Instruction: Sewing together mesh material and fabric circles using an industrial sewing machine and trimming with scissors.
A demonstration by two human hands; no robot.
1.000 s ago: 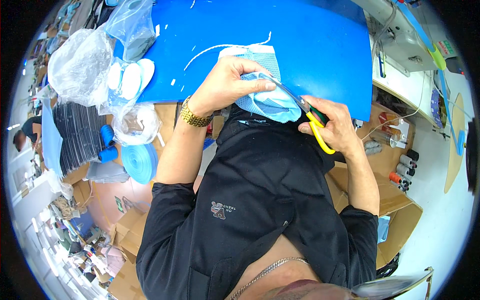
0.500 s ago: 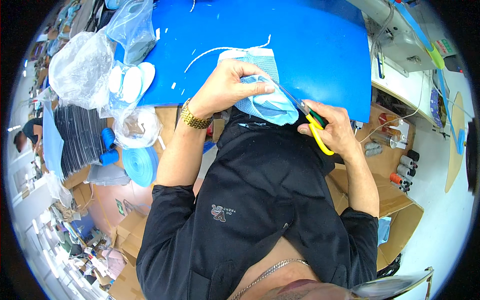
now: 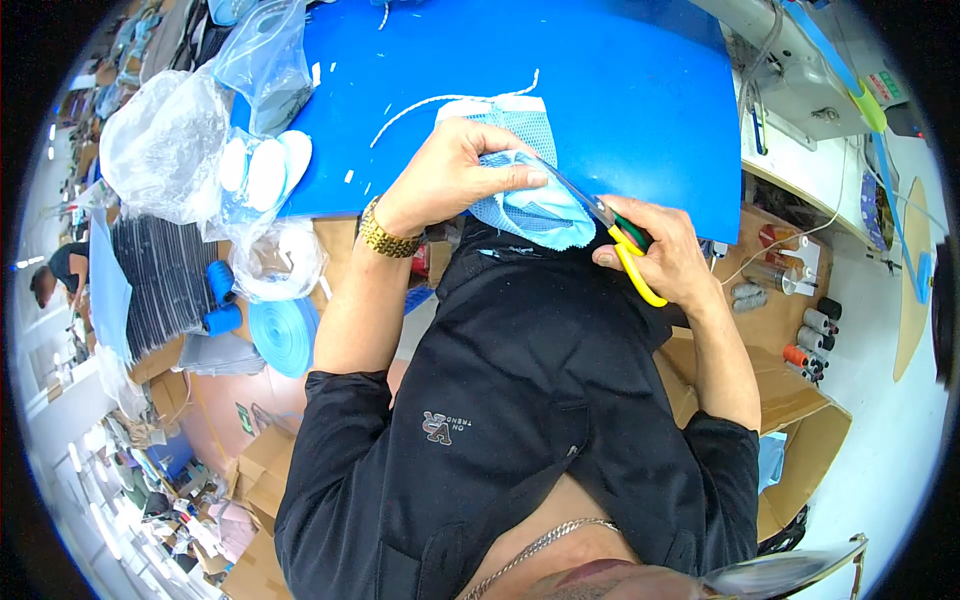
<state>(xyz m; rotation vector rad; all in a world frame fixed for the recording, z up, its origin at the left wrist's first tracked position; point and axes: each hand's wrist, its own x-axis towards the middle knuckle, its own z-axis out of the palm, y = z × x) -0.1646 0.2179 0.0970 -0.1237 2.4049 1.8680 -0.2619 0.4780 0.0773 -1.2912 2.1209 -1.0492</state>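
My left hand (image 3: 462, 172) is closed, pinching the edge of a light blue mesh fabric piece (image 3: 543, 218) between thumb and fingers. The piece hangs over the near edge of the blue tabletop (image 3: 640, 110), and its far end lies flat on it. From that far end a thin white cord (image 3: 408, 106) curves out over the table. In my right hand (image 3: 668, 248) are scissors (image 3: 630, 265) with yellow and green handles. Their blades lie along the fabric's right edge, pointing toward my left fingertips; how far they are parted is hard to make out.
Clear plastic bags (image 3: 165, 140) and white oval pads (image 3: 268, 172) sit at the table's left. Below them are a light blue roll of strap (image 3: 282, 333) and blue thread spools (image 3: 220, 285). A sewing machine (image 3: 800, 90) stands at right, above several thread cones (image 3: 815, 335) and a cardboard box (image 3: 805, 450).
The scissors and my right hand have shifted very slightly. My left hand keeps its pinch on the fabric, and the cord lies nearly as before.
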